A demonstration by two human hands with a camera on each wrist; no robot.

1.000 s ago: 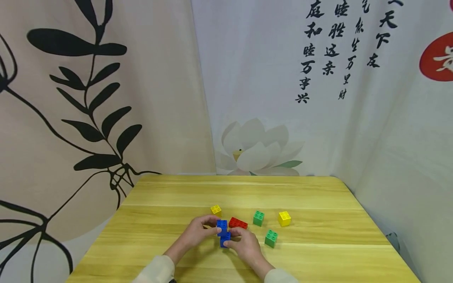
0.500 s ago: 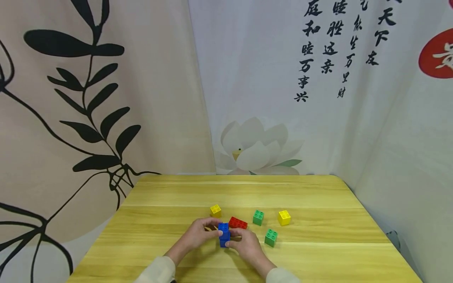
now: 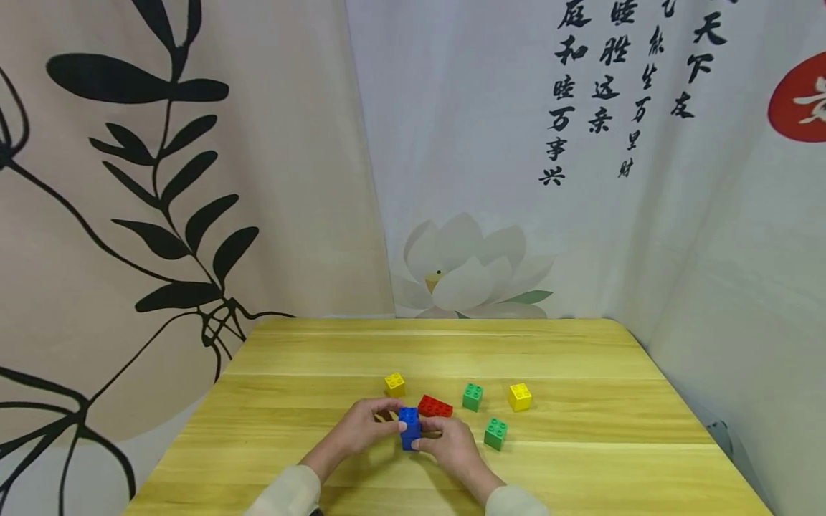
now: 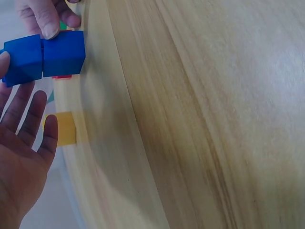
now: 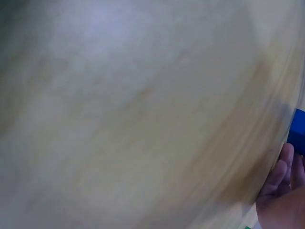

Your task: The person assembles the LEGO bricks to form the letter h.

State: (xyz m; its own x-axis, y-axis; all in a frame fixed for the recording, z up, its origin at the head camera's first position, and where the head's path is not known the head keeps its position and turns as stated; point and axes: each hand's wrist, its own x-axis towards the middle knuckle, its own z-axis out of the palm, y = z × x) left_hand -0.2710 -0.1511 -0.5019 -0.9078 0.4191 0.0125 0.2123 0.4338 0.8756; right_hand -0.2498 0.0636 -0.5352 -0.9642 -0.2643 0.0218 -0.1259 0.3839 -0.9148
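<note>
Two blue toy bricks stand one on top of the other between the hands. My left hand (image 3: 363, 428) pinches the upper blue brick (image 3: 409, 416) from the left, thumb at its near side. From the right, my right hand (image 3: 454, 448) grips the lower blue brick (image 3: 409, 444). In the left wrist view a thin seam runs between the upper brick (image 4: 21, 59) and the lower brick (image 4: 64, 53), which line up. Only a corner of a blue brick (image 5: 298, 131) shows at the edge of the right wrist view, by the right fingertips.
On the wooden table (image 3: 581, 473), a red brick (image 3: 435, 406) lies just behind the right hand. A yellow brick (image 3: 394, 385) sits behind the left hand. To the right are a green brick (image 3: 472, 396), another green brick (image 3: 495, 433) and a second yellow brick (image 3: 519, 396).
The upper blue brick has come down and slightly right, from offset over the lower one to lined up on it. My left hand moved with it; the right hand stayed nearly still.
</note>
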